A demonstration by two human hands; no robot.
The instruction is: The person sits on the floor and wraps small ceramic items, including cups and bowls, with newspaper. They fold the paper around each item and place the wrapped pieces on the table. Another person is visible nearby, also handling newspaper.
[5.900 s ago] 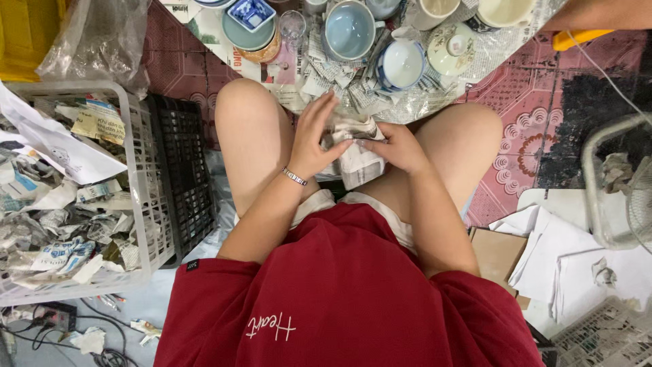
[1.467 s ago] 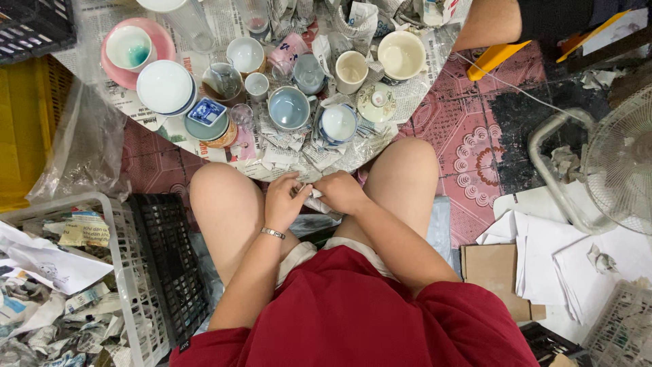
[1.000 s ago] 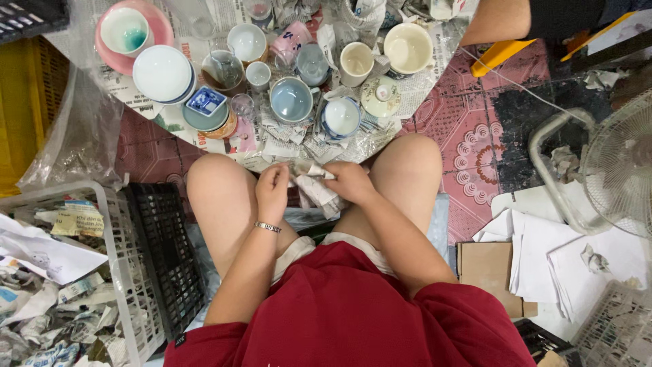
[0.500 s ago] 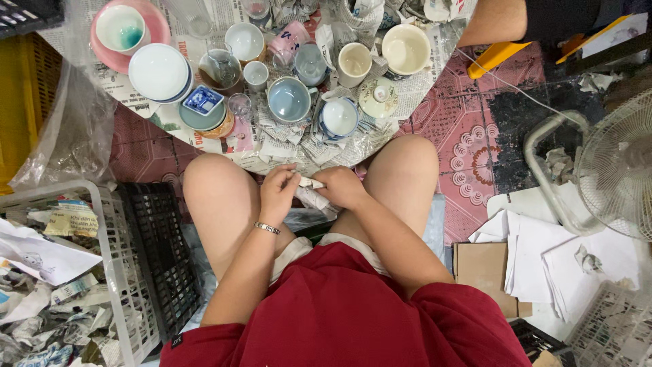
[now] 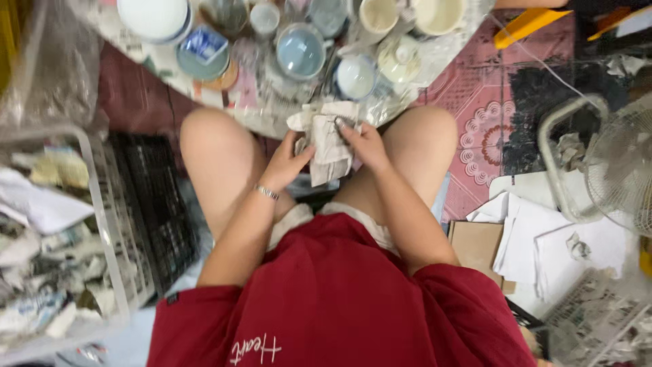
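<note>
At the far edge of the scene, a low paper-covered table (image 5: 170,64) is crowded with ceramic ware: a large white bowl (image 5: 153,16) at the far left, a pale blue round bowl (image 5: 300,51) near the middle, a small white cup (image 5: 356,76) beside it, and a cream-coloured mug (image 5: 377,13) farther back. On the left, a white wire basket (image 5: 88,224) is filled with crumpled newspaper scraps, and a black plastic crate (image 5: 159,204) is set just beside it. On the right, a white electric fan (image 5: 621,180) is seen at the frame edge, with loose white paper sheets (image 5: 543,238) and a flat brown cardboard piece (image 5: 477,245) lying near it on the patterned pink mat (image 5: 485,115).

Between the knees, just near the table edge, a crumpled grey newspaper-wrapped bundle (image 5: 326,139) is held up. It is cupped from the left side by the left hand (image 5: 286,163), on whose wrist a thin silver bracelet (image 5: 267,193) is worn. The bundle's top and right side are pinched by the right hand (image 5: 363,141), its fingers closed onto the paper.
</note>
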